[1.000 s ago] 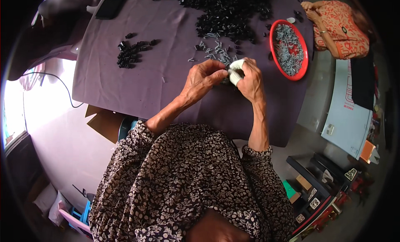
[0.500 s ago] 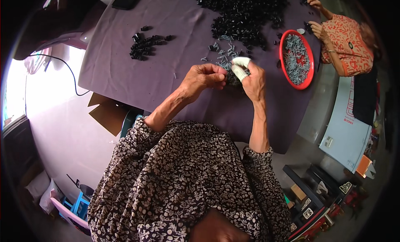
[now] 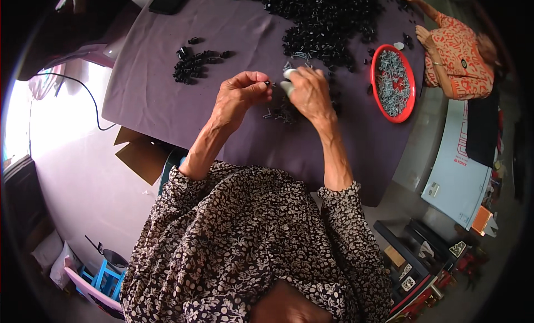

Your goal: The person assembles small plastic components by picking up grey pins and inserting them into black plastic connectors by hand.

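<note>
The left hand (image 3: 238, 95) is closed in a fingertip pinch on a small black piece (image 3: 267, 83), which sits between thumb and forefinger on the side toward the right hand (image 3: 310, 95). The right hand is blurred, just beside it but apart, so I cannot tell whether its fingers grip anything; white finger covers (image 3: 287, 87) sit on its thumb and a finger. For this handling, a light, steady pinch on the piece's sides seems best, keeping its end clear of the left fingertips and the two hands close together, low over the surface (image 3: 150, 100). The held piece looks glossy, dark and stubby, though mostly hidden by the fingers. Similar pieces form a small cluster (image 3: 189, 68) beyond and left of the left hand and a broad heap (image 3: 328, 28) beyond the right hand. Loose grey screws (image 3: 282, 115), slim and dull, lie nearer the body than the right hand's fingertips; more fill a red tray (image 3: 396, 119) to its right.
</note>
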Tool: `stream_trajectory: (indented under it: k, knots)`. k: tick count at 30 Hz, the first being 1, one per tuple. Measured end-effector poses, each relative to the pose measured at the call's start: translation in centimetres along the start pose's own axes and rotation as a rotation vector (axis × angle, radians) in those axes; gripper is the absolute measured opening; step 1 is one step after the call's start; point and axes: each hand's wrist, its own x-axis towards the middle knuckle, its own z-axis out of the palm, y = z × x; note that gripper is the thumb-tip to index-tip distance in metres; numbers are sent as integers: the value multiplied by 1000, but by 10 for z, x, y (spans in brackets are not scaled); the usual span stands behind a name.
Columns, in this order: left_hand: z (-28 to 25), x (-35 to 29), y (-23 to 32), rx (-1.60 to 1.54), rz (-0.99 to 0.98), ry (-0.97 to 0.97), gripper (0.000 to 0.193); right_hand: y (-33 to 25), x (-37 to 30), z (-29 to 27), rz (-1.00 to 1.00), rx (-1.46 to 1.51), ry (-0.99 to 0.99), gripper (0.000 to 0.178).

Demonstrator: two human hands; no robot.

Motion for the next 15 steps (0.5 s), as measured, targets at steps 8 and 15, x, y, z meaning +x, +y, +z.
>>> stream_trajectory:
  k: [8, 15]
  knots:
    - [11, 0, -2, 68, -61, 27, 13, 39, -2, -10, 153, 103, 26, 12]
    - [7, 2, -2, 68, -56, 24, 13, 38, 10, -9, 171, 140, 58, 10]
